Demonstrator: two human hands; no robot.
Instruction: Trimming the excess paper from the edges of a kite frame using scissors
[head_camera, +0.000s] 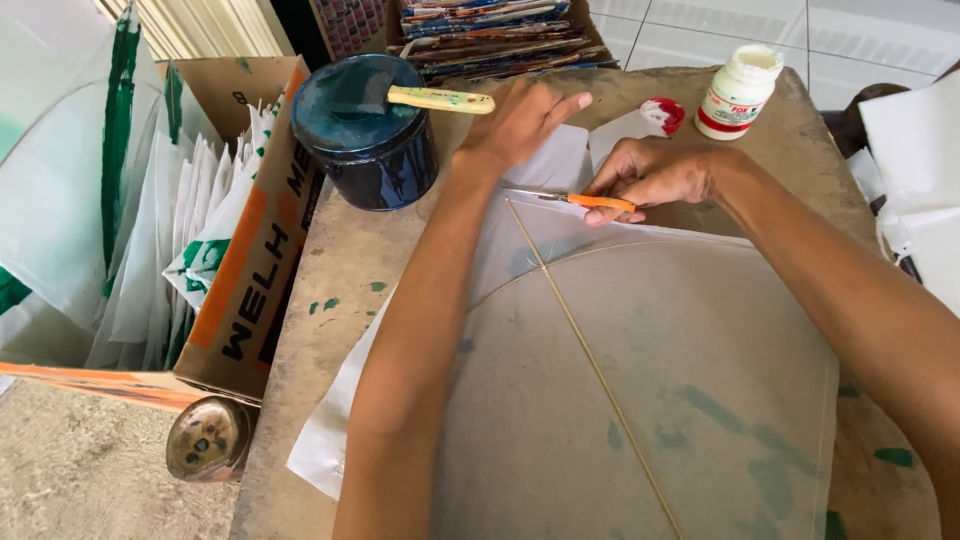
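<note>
Head view — right hand (655, 175) gripped orange scissors (590, 200) at the kite's (640, 380) top edge, left hand (520, 120) flat, fingers spread on the paper, kite on table (350, 260) — paint pot (365, 130) beside.

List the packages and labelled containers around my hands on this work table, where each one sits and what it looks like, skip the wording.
Glue bottle: far right of the table, small white plastic, open top, red-and-white label.
Cardboard box: left of the table, brown with an orange stripe and black lettering, holding white and green sheets.
Paint tin: far left corner, round, dark blue-green, brush across it.
</note>
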